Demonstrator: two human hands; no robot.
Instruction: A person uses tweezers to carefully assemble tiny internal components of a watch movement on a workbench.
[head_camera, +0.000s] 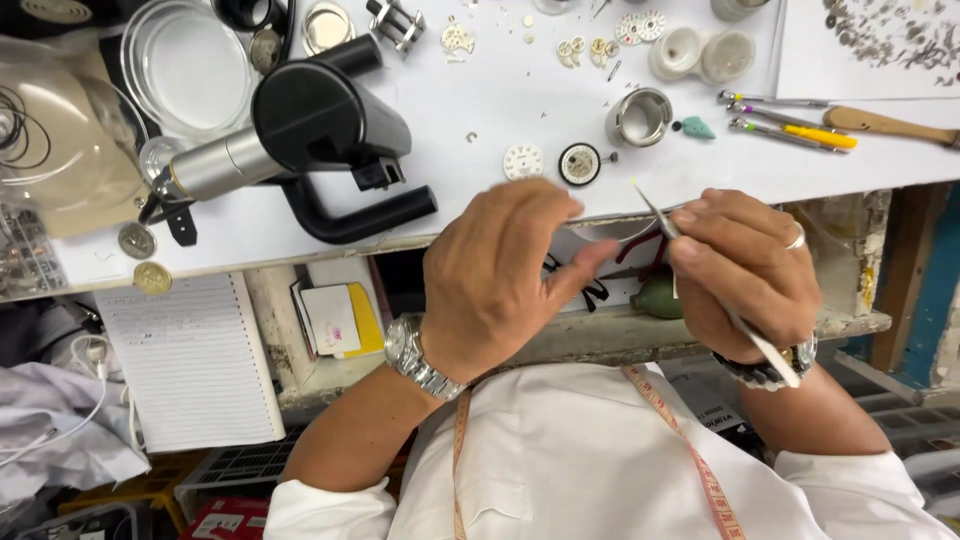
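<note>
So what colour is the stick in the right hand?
White, a thin stick pinched in the right hand, seen from the head camera.

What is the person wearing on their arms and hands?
Both arms come out of white sleeves, pushed up near the elbows. The left hand has a shiny silver metal watch with a link band on its wrist. The right hand wears a silver ring on one finger and a darker, chunky watch on its wrist. No gloves on either hand.
</note>
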